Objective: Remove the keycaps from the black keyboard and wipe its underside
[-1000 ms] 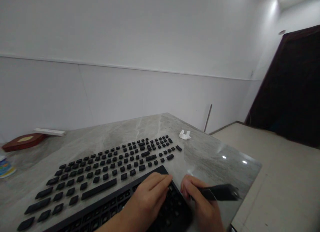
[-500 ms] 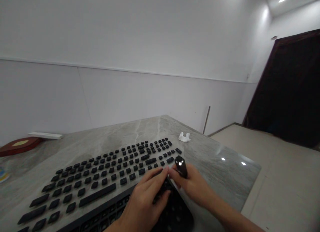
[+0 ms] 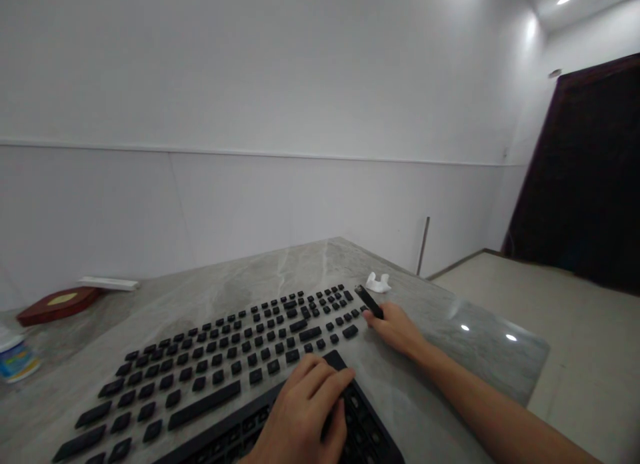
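Observation:
My right hand (image 3: 395,327) is closed around a dark stick-like tool (image 3: 369,301) with a shiny end pointing up and away. Its fingertips are low over the table, beside a small black keycap (image 3: 364,309) at the right end of the laid-out keycaps. My left hand (image 3: 305,407) lies over the black keyboard base (image 3: 373,417), fingers bent together and gripping it near its upper right part. Bare key sockets show on the base, which is partly hidden by that hand and cut off by the lower edge of the view.
Rows of loose black keycaps (image 3: 232,353) lie on the grey marbled table (image 3: 430,357), with a long space bar (image 3: 204,405) near me. A crumpled white tissue (image 3: 378,283) is beyond my right hand. Farther left are a reddish-brown wooden piece (image 3: 60,305), a white bar (image 3: 109,283) and a labelled tub (image 3: 17,357).
My right hand has moved away from the keyboard base and my left fingers, over to the keycaps on the right, with the tool still in it. My left hand stays on the base.

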`<control>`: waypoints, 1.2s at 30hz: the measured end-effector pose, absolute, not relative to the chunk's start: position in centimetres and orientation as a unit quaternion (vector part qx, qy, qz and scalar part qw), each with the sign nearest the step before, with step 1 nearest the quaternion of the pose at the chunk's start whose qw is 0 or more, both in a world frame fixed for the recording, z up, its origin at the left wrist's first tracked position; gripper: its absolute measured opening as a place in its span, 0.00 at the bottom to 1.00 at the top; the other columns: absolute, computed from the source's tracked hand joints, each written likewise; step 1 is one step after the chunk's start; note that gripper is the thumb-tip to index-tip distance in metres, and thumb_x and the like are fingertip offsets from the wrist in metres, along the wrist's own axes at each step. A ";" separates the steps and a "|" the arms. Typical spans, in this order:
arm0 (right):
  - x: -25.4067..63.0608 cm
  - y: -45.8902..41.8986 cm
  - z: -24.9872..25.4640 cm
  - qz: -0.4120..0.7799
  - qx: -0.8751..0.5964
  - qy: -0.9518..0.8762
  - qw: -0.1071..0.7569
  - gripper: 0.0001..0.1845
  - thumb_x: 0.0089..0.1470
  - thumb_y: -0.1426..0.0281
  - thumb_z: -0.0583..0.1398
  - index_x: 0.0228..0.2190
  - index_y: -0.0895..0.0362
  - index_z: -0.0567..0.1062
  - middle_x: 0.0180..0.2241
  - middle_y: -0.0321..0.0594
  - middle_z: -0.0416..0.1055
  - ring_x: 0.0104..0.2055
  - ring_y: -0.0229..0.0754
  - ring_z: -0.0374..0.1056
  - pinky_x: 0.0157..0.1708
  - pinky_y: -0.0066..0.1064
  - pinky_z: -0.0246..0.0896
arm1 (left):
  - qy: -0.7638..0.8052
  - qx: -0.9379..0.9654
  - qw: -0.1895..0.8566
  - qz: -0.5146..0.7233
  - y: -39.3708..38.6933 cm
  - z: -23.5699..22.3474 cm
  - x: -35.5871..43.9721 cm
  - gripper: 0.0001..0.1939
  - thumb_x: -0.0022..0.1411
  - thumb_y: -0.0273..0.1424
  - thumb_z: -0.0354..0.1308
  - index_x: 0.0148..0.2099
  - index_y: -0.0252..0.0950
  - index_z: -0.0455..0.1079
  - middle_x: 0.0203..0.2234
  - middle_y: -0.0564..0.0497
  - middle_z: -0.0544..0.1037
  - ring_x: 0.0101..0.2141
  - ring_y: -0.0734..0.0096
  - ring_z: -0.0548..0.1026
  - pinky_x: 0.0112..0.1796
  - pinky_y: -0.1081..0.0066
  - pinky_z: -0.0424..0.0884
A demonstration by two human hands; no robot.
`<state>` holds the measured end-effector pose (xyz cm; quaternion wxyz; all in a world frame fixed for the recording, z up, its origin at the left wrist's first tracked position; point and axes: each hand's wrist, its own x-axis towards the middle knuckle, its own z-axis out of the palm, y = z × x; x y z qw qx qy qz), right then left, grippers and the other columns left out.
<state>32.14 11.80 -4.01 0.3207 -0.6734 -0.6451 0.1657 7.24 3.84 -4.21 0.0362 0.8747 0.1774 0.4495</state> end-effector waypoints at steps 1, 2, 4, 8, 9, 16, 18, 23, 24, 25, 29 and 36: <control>32.1 11.7 -4.0 0.161 -0.677 -0.643 0.320 0.16 0.57 0.65 0.57 0.21 0.58 0.75 0.22 0.43 0.73 0.28 0.46 0.69 0.29 0.32 0.53 | 0.179 0.876 0.041 0.447 3.7 -4.1 7.3 0.22 0.61 0.16 0.48 0.56 0.32 0.67 0.34 0.42 0.76 0.37 0.59 0.72 0.37 0.60 0.78; 32.0 11.7 -3.9 0.156 -0.679 -0.642 0.320 0.16 0.57 0.64 0.57 0.22 0.58 0.76 0.23 0.43 0.74 0.29 0.46 0.69 0.30 0.32 0.53 | 0.177 0.876 0.045 0.446 3.6 -4.1 7.3 0.21 0.61 0.16 0.48 0.55 0.32 0.68 0.34 0.42 0.76 0.37 0.59 0.72 0.37 0.60 0.77; 31.9 11.6 -3.7 0.144 -0.680 -0.642 0.322 0.17 0.59 0.63 0.55 0.24 0.59 0.76 0.25 0.45 0.74 0.31 0.47 0.70 0.30 0.33 0.53 | 0.169 0.879 0.051 0.443 3.6 -4.1 7.3 0.20 0.61 0.16 0.49 0.54 0.32 0.69 0.33 0.43 0.76 0.36 0.60 0.72 0.36 0.61 0.77; 31.8 11.5 -3.7 0.124 -0.667 -0.659 0.324 0.16 0.59 0.64 0.54 0.26 0.59 0.76 0.27 0.45 0.75 0.32 0.48 0.70 0.31 0.34 0.53 | 0.145 0.887 0.051 0.435 3.6 -4.2 7.4 0.20 0.59 0.15 0.49 0.51 0.32 0.70 0.32 0.43 0.76 0.35 0.60 0.72 0.35 0.64 0.76; 31.7 11.5 -3.8 0.120 -0.662 -0.665 0.324 0.15 0.59 0.65 0.55 0.28 0.59 0.76 0.28 0.45 0.75 0.32 0.48 0.70 0.31 0.34 0.54 | 0.141 0.889 0.053 0.433 3.6 -4.2 7.4 0.20 0.59 0.15 0.49 0.51 0.32 0.70 0.33 0.43 0.77 0.35 0.60 0.72 0.34 0.64 0.76; 31.9 11.9 -4.4 0.110 -0.632 -0.693 0.330 0.16 0.59 0.63 0.54 0.34 0.61 0.77 0.32 0.48 0.77 0.34 0.50 0.71 0.34 0.35 0.58 | 0.135 0.892 0.050 0.428 3.5 -3.9 7.5 0.18 0.61 0.16 0.50 0.51 0.31 0.69 0.32 0.42 0.77 0.35 0.61 0.72 0.35 0.64 0.76; 32.1 12.1 -4.5 0.107 -0.624 -0.697 0.337 0.17 0.60 0.62 0.54 0.36 0.60 0.78 0.34 0.47 0.78 0.36 0.50 0.72 0.36 0.36 0.60 | 0.131 0.893 0.046 0.429 3.5 -4.0 7.5 0.19 0.59 0.15 0.50 0.51 0.30 0.69 0.32 0.43 0.77 0.34 0.61 0.72 0.34 0.65 0.77; 32.3 12.4 -4.7 0.093 -0.622 -0.698 0.343 0.17 0.58 0.60 0.56 0.33 0.59 0.77 0.34 0.47 0.77 0.38 0.51 0.71 0.39 0.37 0.60 | 0.131 0.897 0.049 0.419 3.6 -4.1 7.4 0.19 0.58 0.14 0.50 0.51 0.30 0.70 0.32 0.42 0.77 0.35 0.60 0.71 0.35 0.63 0.77; 32.3 12.4 -4.7 0.091 -0.624 -0.697 0.340 0.16 0.57 0.60 0.56 0.31 0.59 0.77 0.34 0.47 0.77 0.37 0.51 0.70 0.39 0.37 0.60 | 0.133 0.898 0.053 0.416 3.5 -4.0 7.4 0.19 0.58 0.14 0.50 0.51 0.30 0.70 0.32 0.42 0.76 0.35 0.60 0.71 0.35 0.63 0.77; 32.3 12.4 -4.7 0.091 -0.626 -0.698 0.336 0.16 0.57 0.60 0.57 0.30 0.59 0.77 0.33 0.47 0.77 0.37 0.51 0.70 0.38 0.37 0.60 | 0.135 0.899 0.057 0.413 3.4 -3.8 7.3 0.19 0.59 0.14 0.50 0.50 0.30 0.70 0.32 0.42 0.76 0.35 0.60 0.71 0.35 0.63 0.77; 32.0 12.3 -4.5 0.116 -0.634 -0.698 0.313 0.16 0.57 0.60 0.57 0.30 0.58 0.79 0.29 0.42 0.77 0.33 0.48 0.71 0.34 0.34 0.57 | 0.145 0.900 0.077 0.403 3.1 -3.4 7.3 0.17 0.60 0.15 0.50 0.49 0.30 0.71 0.34 0.41 0.75 0.36 0.60 0.71 0.34 0.64 0.76; 31.9 11.9 -4.1 0.144 -0.658 -0.678 0.293 0.19 0.57 0.57 0.59 0.26 0.58 0.79 0.23 0.39 0.73 0.29 0.45 0.70 0.29 0.32 0.53 | 0.148 0.897 0.079 0.409 3.0 -3.4 7.2 0.17 0.60 0.15 0.50 0.49 0.30 0.72 0.36 0.41 0.74 0.36 0.61 0.71 0.35 0.64 0.75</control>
